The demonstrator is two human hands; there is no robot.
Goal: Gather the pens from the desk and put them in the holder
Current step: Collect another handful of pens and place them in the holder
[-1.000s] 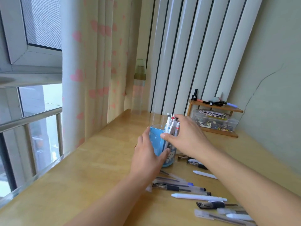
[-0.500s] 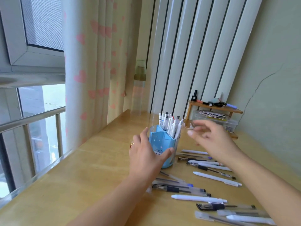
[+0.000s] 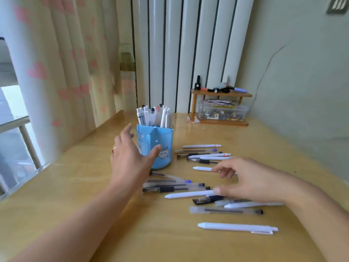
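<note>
The right hand (image 3: 251, 181) holds nothing: fingers (image 3: 223, 170) are spread and curved down over the loose pens, thumb tip at the back end of one white pen (image 3: 188, 194), index tip over another white pen (image 3: 203, 168); real contact I cannot tell. The left hand (image 3: 132, 157) is also wide open, palm toward the blue holder (image 3: 157, 146), thumb touching its front wall w/ the cat picture, other fingers spread at its left side, not closed around it. A ring sits on one finger. The holder stands upright on the wood desk (image 3: 56, 195), divided in compartments; the back ones carry a bunch of pens (image 3: 153, 116) standing nearly vertical, caps and clickers up. The rest of pens lie flat on the desk, right of and in front of the holder, approx. parallel to each other, long axis left-to-right. White ones point w/ the tip to the left, e.g. the nearest white pen (image 3: 238, 227), clip at its right end. A clear pen (image 3: 225, 210) lies just behind it w/ black cap at the right. A far group (image 3: 204, 155) lies right of the holder, slightly fanned. At the back stands a small wooden shelf (image 3: 221, 94) w/ a clear box (image 3: 222, 110) under it.
</note>
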